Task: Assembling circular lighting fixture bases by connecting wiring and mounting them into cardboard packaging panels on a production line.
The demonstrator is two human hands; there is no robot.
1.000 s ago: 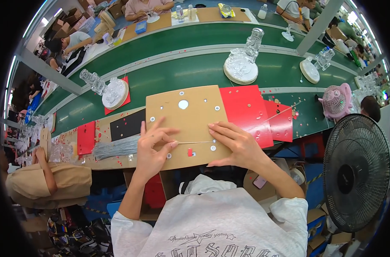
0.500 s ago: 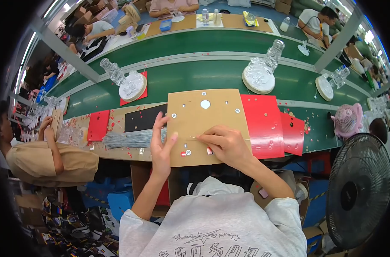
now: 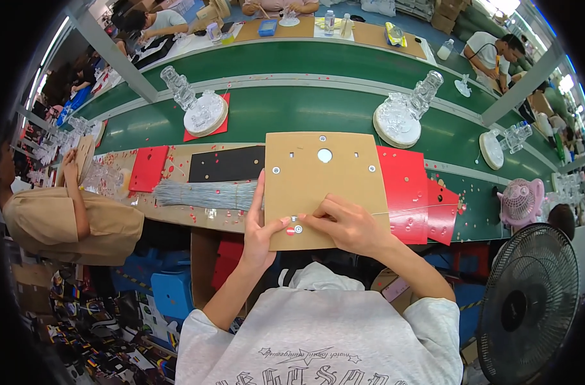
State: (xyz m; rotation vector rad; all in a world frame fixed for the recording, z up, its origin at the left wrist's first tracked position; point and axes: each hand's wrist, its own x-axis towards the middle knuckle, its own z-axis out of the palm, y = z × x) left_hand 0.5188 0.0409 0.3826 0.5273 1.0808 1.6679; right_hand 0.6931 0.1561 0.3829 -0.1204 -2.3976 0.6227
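A tan cardboard panel (image 3: 324, 186) with a round hole, small slots and several metal eyelets is held up in front of me. My left hand (image 3: 260, 234) grips its left edge, thumb lying on the face beside a small lower slot (image 3: 293, 219). My right hand (image 3: 347, 224) is closed in a pinch at that slot, on a thin pale wire (image 3: 411, 208) whose long end trails out to the right. The wire's tip is hidden by my fingers. Under the slot sit a red dot (image 3: 290, 232) and an eyelet (image 3: 298, 229).
Left of the panel lie a bundle of grey wires (image 3: 202, 194), a black sheet (image 3: 218, 165) and a red sheet (image 3: 148, 168). More red sheets (image 3: 401, 186) lie right. Clear figurines on round bases (image 3: 398, 122) stand on the green conveyor (image 3: 292, 106). A black fan (image 3: 530, 301) stands at right.
My left thumb has come down onto the panel near the lower slot. My right hand has brought the wire down to that slot. The view has shifted slightly.
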